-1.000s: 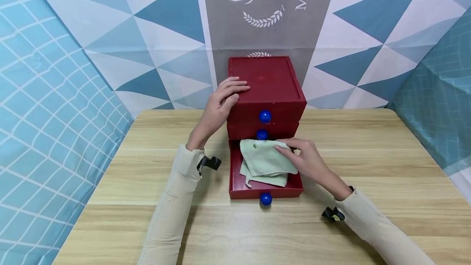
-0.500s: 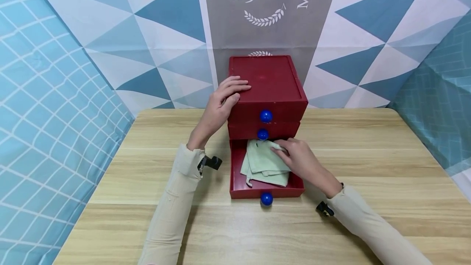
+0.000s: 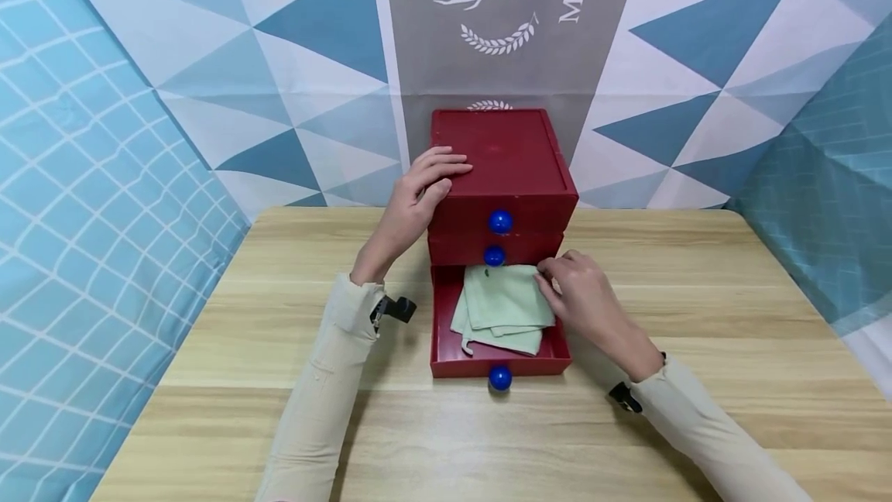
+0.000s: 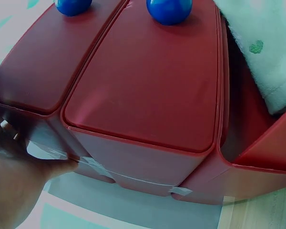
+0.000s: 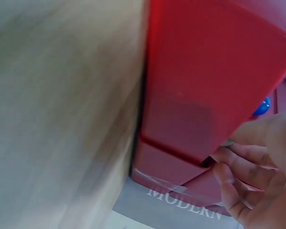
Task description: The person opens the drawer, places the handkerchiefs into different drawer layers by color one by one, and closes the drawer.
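A red plastic cabinet [image 3: 498, 153] of stacked drawers stands on the table, with a blue round knob on each drawer. Its bottom drawer [image 3: 453, 369] is pulled out and contains a folded pale green towel [image 3: 505, 300] with a small green mark. My left hand [image 3: 411, 204] rests at the cabinet's upper left edge, fingers on top and thumb low against the side. At the drawer's right wall, my right hand [image 3: 585, 297] pinches the towel's back right corner with curled fingers. In the right wrist view, a sliver of cloth shows between those fingers, mostly hidden.
The wooden table [image 3: 279, 401] extends on both sides and in front of the cabinet. A patterned backdrop [image 3: 327, 99] rises right behind it. The two upper drawers are shut, and the bottom drawer's blue knob [image 3: 499, 378] sticks out toward the front.
The towel's raised upper layer has come down and lies flatter in the drawer. My right hand moved left, then back right to the towel's corner. My left hand stays on the cabinet.
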